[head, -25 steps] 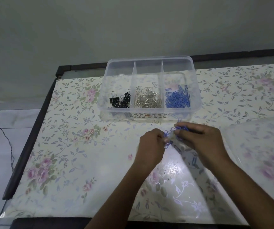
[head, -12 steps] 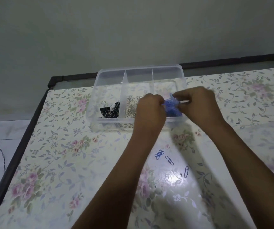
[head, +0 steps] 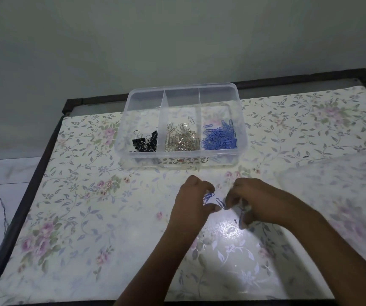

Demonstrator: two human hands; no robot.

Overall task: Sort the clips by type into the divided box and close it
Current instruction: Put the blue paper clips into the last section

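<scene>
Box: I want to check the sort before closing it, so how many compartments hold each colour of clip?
Black clips: 1 compartment
Silver clips: 1 compartment
Blue clips: 1 compartment
Total: 3 compartments in the box

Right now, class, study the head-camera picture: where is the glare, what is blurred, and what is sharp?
Head view: glare whitens the glossy table cover just below the hands; the right hand is motion-smeared at its fingertips, the left hand, pinching blue paper clips, less so; the divided box and its contents look fairly sharp; the light is dim.
</scene>
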